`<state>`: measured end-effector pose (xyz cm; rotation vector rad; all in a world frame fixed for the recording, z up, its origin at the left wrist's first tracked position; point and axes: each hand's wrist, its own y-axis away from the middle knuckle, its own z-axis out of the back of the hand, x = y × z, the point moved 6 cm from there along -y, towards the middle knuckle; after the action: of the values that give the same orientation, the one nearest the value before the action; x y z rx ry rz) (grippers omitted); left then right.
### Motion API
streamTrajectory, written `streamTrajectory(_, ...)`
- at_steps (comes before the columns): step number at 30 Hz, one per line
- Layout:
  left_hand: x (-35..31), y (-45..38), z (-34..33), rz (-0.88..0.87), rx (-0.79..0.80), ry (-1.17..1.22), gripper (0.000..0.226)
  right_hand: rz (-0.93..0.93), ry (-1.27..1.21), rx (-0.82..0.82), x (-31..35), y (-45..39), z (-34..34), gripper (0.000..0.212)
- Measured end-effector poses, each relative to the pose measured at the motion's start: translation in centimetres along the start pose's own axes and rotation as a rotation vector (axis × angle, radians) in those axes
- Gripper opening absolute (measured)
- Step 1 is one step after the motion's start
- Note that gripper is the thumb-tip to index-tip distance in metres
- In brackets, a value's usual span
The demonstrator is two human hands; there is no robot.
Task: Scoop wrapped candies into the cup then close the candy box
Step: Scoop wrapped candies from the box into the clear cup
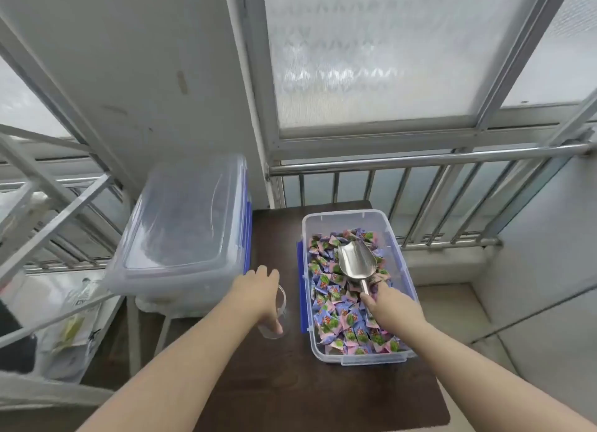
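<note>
An open clear candy box (405,271) with blue latches stands on the dark table (290,383), full of pink, blue and green wrapped candies (339,318). A metal scoop (357,263) lies on the candies with its bowl facing up and nothing in it. My right hand (392,309) grips the scoop's handle. My left hand (261,294) is wrapped around a clear cup (278,318) standing on the table just left of the box. The cup looks to have nothing in it.
A large clear storage bin with its lid (184,225) on sits left of the table, raised on a stand. A metal railing (420,160) and frosted windows run behind. A metal rack (48,205) stands far left. Tiled floor lies to the right.
</note>
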<state>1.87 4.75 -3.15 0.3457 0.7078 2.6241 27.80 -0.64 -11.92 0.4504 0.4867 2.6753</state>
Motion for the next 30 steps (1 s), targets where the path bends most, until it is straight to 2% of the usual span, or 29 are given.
streamTrajectory(2, 0.3, -0.1, -1.1, 0.025, 0.052, 0.01, 0.114, -0.08, -0.062, 0.045, -0.6, -0.6, -0.9, 0.057)
streamTrajectory(5, 0.9, -0.6, -2.8, 0.06, -0.001, 0.115, 0.102, -0.138, -0.156, 0.095, -0.7, -1.1, -2.3, 0.056)
streamTrajectory(9, 1.7, -0.8, -4.0, 0.123, -0.145, 0.433, 0.097, -0.192, -0.291, 0.103, -0.4, -1.7, -3.6, 0.048)
streamTrajectory(14, 0.8, -0.2, -5.7, 0.163, -0.321, 0.77, 0.097, -0.239, -0.631, 0.123, 0.8, -2.4, -4.3, 0.027)
streamTrajectory(17, 0.3, 0.3, -7.6, 0.26, -0.401, 1.094, 0.103, -0.254, -0.717, 0.115, 0.9, -2.4, -2.8, 0.019)
streamTrajectory(20, -1.4, 1.0, -10.7, 0.461, -0.373, 1.397, 0.111, -0.213, -0.705, 0.113, 0.0, -1.9, -0.3, 0.017)
streamTrajectory(23, -4.9, 1.5, -13.3, 0.584, -0.203, 1.581, 0.109, -0.121, -0.55, 0.112, -1.6, -0.5, 2.4, 0.047)
streamTrajectory(25, -7.1, 1.1, -14.3, 0.557, -0.074, 1.64, 0.092, -0.066, -0.407, 0.117, -2.8, 1.0, 3.6, 0.062)
streamTrajectory(27, -8.6, 0.2, -14.6, 0.445, -0.004, 1.659, 0.074, -0.044, -0.281, 0.149, -3.8, 2.4, 4.0, 0.064)
streamTrajectory(30, -9.3, -0.8, -13.8, 0.336, -0.062, 1.712, 0.057, -0.038, -0.142, 0.165, -4.7, 4.1, 4.4, 0.065)
